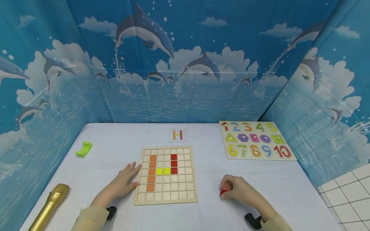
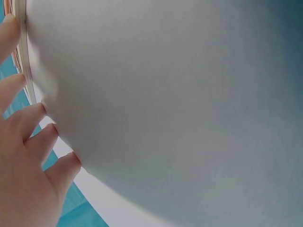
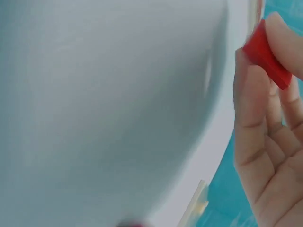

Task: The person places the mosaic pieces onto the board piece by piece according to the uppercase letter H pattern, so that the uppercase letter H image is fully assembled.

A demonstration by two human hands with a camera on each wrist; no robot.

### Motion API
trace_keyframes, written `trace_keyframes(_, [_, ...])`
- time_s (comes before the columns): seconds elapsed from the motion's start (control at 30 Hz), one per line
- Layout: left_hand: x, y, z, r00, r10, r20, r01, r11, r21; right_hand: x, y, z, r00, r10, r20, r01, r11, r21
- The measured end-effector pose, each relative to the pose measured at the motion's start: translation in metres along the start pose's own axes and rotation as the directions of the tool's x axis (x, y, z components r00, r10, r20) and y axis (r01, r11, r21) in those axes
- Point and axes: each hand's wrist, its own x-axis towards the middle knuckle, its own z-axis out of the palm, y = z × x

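Observation:
A wooden grid board (image 1: pixel 166 202) lies on the white table. On it stand a column of several orange tiles (image 1: pixel 151 172), two yellow tiles (image 1: pixel 159 171) side by side, and three red tiles (image 1: pixel 174 164) in a column. My left hand (image 1: pixel 122 182) rests at the board's left edge, fingers spread and thumb touching the rim. To the right of the board, apart from it, my right hand (image 1: pixel 239 190) pinches a red block (image 3: pixel 267 56) between thumb and index finger. Behind the board lies a small card (image 1: pixel 179 135) printed with an orange, yellow and red H.
A number and shape puzzle board (image 1: pixel 228 152) lies at the back right. On the left are a bright green curved piece (image 1: pixel 84 149) and a gold microphone (image 1: pixel 47 207). A dolphin-printed curtain (image 1: pixel 188 99) encloses the table's back and sides.

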Motion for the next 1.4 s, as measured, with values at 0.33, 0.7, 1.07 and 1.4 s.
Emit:
trace_keyframes(0.33, [0.000,-0.001,0.001,1.000,0.006,0.000,-0.006,1.000,-0.007,0.035,-0.052,0.023,0.996,-0.040,-0.082,0.050,0.991,0.125])
trace_keyframes(0.7, [0.000,-0.001,0.000,1.000,0.018,-0.005,-0.018,1.000,-0.007,0.075,-0.097,0.059,0.994,-0.098,-0.049,0.104,0.984,0.147])
trace_keyframes(1.07, [-0.001,-0.001,0.000,0.999,0.027,-0.019,-0.027,1.000,-0.001,0.094,-0.109,0.078,0.997,-0.077,-0.020,0.079,0.988,0.130])
trace_keyframes(1.4, [0.000,-0.001,0.000,1.000,0.028,-0.013,-0.028,1.000,-0.008,0.094,-0.113,0.087,0.995,-0.087,-0.040,0.089,0.995,0.042])
